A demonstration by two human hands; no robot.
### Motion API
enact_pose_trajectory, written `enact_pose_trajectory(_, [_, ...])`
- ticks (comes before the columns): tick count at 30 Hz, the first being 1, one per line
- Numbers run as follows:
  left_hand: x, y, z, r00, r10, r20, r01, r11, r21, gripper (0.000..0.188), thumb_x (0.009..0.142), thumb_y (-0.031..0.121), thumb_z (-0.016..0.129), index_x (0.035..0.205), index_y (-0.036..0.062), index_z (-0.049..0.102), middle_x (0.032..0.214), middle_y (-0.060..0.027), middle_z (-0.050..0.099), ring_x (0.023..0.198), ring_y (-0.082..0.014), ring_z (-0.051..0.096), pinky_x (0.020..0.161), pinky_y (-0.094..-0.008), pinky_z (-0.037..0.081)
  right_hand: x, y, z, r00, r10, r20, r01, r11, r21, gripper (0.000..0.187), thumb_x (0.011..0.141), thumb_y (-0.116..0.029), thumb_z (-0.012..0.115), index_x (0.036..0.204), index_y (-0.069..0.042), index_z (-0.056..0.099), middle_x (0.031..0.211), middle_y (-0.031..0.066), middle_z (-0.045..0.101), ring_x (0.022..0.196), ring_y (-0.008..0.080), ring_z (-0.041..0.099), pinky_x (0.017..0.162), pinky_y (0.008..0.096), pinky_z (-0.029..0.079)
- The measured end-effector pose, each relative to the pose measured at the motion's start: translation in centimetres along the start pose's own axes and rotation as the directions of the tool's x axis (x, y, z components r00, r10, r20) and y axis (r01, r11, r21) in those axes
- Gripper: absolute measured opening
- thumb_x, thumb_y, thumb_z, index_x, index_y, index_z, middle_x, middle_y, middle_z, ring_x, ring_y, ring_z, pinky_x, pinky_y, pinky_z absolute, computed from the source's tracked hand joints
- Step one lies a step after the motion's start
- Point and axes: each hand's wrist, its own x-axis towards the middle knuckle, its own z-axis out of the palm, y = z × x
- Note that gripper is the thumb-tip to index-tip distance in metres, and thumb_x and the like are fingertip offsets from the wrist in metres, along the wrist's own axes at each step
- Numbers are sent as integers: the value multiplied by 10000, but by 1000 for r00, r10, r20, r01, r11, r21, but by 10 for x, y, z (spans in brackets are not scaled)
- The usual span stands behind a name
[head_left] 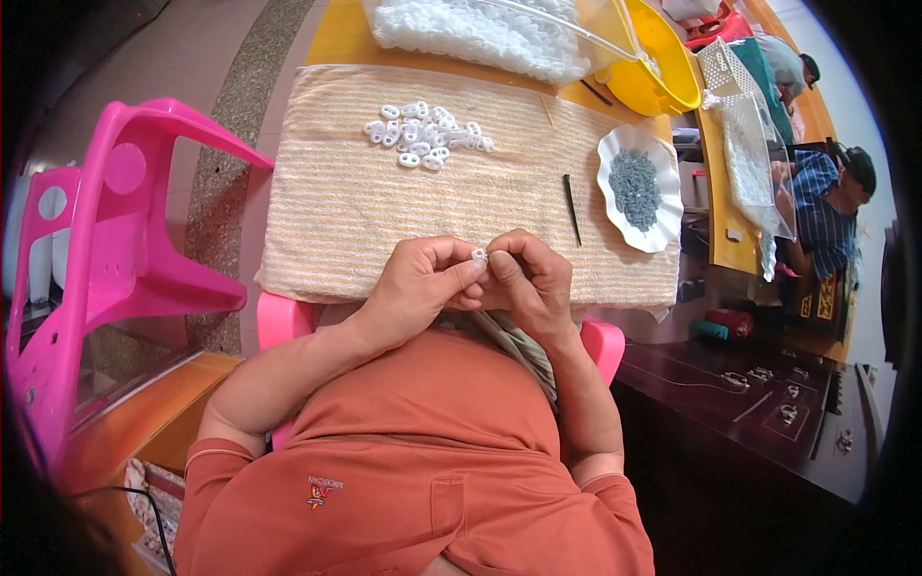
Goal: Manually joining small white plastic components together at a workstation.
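Observation:
Close to the towel's near edge, my left hand (420, 291) pinches a small white plastic piece (479, 255) between thumb and finger. My right hand (531, 285) meets it from the other side, its thumb and forefinger closed at the piece's edge; anything tiny between those fingertips is hidden. Farther off lies a loose pile of white oval pieces with two holes each (420, 134). A white wavy-rimmed dish (663, 224) at the right holds many small grey pieces (634, 187). Between dish and hands rests a thin black stick (571, 208).
A striped towel (327, 211) covers the table. Beyond it stand a clear bin (615, 29) of white pieces and a yellow basin (672, 86). Pink plastic chair (125, 254) at left. At right, another person (826, 206) sits by a table with a clear bin (783, 206).

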Motion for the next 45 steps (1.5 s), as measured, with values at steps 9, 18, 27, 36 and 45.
enact_pose_trajectory(9, [-1,-3,-3,1000,1,20,-3,995,96,136,934,126,570,946,-3,611,844,-36,619,717,-82,593,659,-226,533,2,-2,0,999,-48,22,48,998,-28,53,906,7,552,880,16,597,797,24,587,712,68,543,646,199,448])
enact_pose_trajectory(18, [-1,-1,1,1000,1,4,-2,996,85,116,928,98,570,942,-8,614,843,-40,623,718,-84,595,664,-228,536,0,-4,-1,996,75,46,-77,996,41,65,911,-16,561,873,9,608,770,2,592,706,40,535,630,183,451])
enact_pose_trajectory(27, [0,11,2,999,-35,-37,36,999,36,138,917,112,592,967,-10,632,849,-34,642,720,-78,606,668,-207,528,2,-2,-3,998,56,25,-59,993,101,91,935,-58,550,920,19,597,771,-1,589,694,34,527,609,172,443])
enact_pose_trajectory(36, [-1,11,1,999,-26,-42,26,1000,0,144,917,129,599,963,-1,636,840,-27,641,713,-69,599,659,-199,524,3,-2,-2,997,59,40,-62,993,97,113,946,-88,546,933,14,593,771,1,596,689,37,526,610,170,442])
enact_pose_trajectory(45, [0,4,0,999,3,-39,-3,1000,-17,119,918,121,597,929,5,621,832,-36,644,711,-74,607,650,-206,537,1,-8,2,999,-36,25,39,990,-134,132,953,-93,518,881,8,563,716,9,566,648,65,503,583,209,417])
